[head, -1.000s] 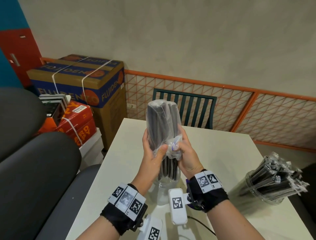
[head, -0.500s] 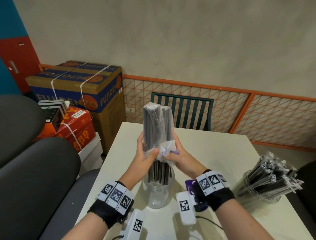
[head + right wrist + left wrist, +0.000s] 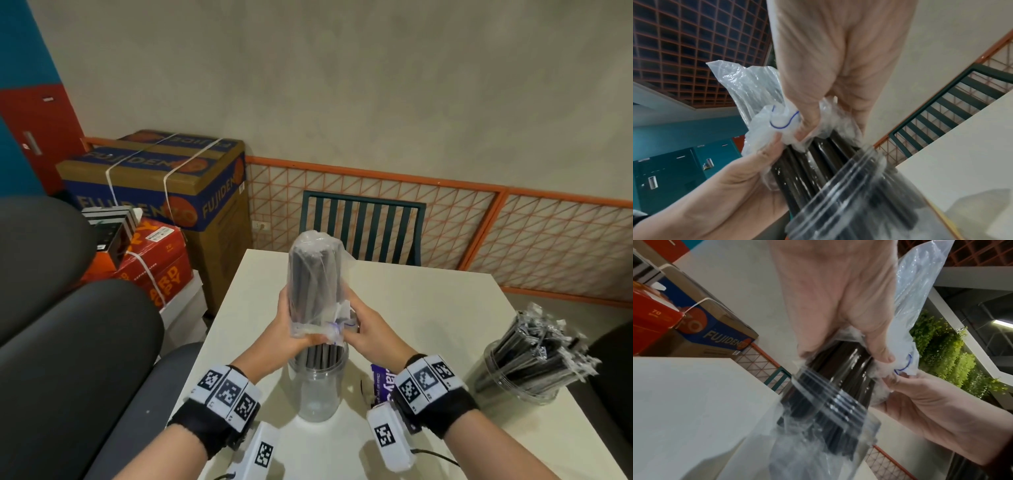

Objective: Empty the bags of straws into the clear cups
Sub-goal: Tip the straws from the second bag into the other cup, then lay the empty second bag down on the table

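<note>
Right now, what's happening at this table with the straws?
A person is emptying a clear plastic bag of black straws into a clear cup on the white table. The bag is held upright, mouth down over the cup, and the lower ends of the straws are already inside it. The left hand and the right hand both grip the bunched bag mouth. To the right, a second clear cup already holds wrapped straws.
</note>
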`<state>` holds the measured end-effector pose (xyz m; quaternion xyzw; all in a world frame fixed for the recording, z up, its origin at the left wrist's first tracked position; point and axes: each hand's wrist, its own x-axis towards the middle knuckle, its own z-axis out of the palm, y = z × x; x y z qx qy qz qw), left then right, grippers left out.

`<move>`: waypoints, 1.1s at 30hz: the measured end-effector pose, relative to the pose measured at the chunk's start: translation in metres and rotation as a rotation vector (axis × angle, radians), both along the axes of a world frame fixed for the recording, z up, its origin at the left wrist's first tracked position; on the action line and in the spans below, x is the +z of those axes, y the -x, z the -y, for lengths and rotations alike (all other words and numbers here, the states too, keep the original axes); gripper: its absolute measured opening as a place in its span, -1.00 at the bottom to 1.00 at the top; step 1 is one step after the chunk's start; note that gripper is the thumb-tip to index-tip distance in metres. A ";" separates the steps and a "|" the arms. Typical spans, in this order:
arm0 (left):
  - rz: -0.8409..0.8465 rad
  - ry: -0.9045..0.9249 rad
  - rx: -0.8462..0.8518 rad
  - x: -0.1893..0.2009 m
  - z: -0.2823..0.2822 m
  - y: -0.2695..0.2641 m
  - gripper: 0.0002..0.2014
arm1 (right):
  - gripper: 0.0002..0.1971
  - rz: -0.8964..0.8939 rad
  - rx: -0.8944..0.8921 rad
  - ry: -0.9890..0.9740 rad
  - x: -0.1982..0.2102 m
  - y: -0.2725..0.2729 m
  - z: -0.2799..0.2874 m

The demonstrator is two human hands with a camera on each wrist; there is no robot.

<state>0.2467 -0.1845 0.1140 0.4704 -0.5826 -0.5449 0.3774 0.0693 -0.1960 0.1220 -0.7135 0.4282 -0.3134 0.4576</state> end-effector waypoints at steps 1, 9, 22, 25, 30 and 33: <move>0.039 -0.012 -0.040 0.003 0.000 -0.002 0.05 | -0.21 0.011 0.010 -0.010 0.003 0.001 -0.002; 0.059 -0.055 -0.313 0.053 0.004 -0.024 0.21 | 0.33 -0.169 0.213 -0.124 0.046 0.023 -0.003; 0.068 0.383 -0.108 0.118 -0.031 0.011 -0.48 | 0.27 -0.105 0.172 0.105 0.105 0.012 -0.034; -0.039 0.522 0.087 0.136 -0.038 0.020 -0.82 | 0.15 -0.088 0.105 0.202 0.119 0.015 -0.046; -0.363 0.288 0.148 0.134 -0.046 0.013 -0.84 | -0.27 0.213 -0.290 0.058 0.105 0.042 -0.060; -0.515 0.195 0.059 0.134 -0.056 0.018 -0.52 | -0.66 0.380 -0.245 -0.004 0.097 0.049 -0.071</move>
